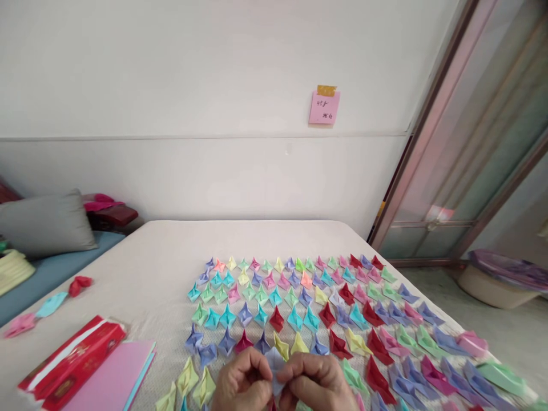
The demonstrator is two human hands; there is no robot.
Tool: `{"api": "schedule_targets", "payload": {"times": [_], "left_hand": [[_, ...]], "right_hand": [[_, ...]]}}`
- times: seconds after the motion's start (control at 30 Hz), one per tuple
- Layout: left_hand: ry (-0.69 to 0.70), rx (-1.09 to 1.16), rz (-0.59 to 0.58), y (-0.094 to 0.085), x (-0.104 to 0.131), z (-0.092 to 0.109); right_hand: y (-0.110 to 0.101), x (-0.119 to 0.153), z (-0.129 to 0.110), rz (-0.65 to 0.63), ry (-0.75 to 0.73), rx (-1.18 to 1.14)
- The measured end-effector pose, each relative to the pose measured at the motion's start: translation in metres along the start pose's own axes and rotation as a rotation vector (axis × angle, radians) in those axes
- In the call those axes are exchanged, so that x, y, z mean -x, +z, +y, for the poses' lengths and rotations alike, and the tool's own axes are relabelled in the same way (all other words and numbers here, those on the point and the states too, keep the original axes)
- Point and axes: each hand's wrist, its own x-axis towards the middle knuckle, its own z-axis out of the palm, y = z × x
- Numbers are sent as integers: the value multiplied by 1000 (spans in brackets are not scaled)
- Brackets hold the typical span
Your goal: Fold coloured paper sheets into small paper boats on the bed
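Note:
Between my two hands, low in the middle of the view, is a small pale lilac piece of folded paper [275, 363]. My left hand [245, 379] pinches its left side with thumb and forefinger. On its right side, my right hand [317, 381] grips it with bent fingers. The lower part of the paper is partly hidden by my fingers. Just beyond my hands stand rows of small folded paper boats in many colours, among them a dark red boat [277, 318] and a yellow boat [298, 343].
The boats cover much of a cream-covered table [171, 245]. At the left lie a red tissue pack [72, 362], pink paper sheets [113, 377] and a few folded pieces, including a red one [80, 285]. A pink note [324, 107] is taped to the wall. A lined bin [500, 279] stands right.

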Motion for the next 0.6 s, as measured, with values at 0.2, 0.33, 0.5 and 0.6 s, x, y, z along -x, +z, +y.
{"api": "schedule_targets", "payload": {"times": [0.2,0.33,0.5,0.6], "left_hand": [[-7,-10,-21,0,2,4],[-10,13,-51,-2,1,1],[4,150,-129,-4,-1,-1],[28,157,-130,-4,-1,0]], "right_hand": [[-4,-2,6,-32,13,-16],[-2,-3,7,-12,2,-24],[2,-4,4,-17,-32,-100],[2,-3,2,-28,-36,-114]]}}
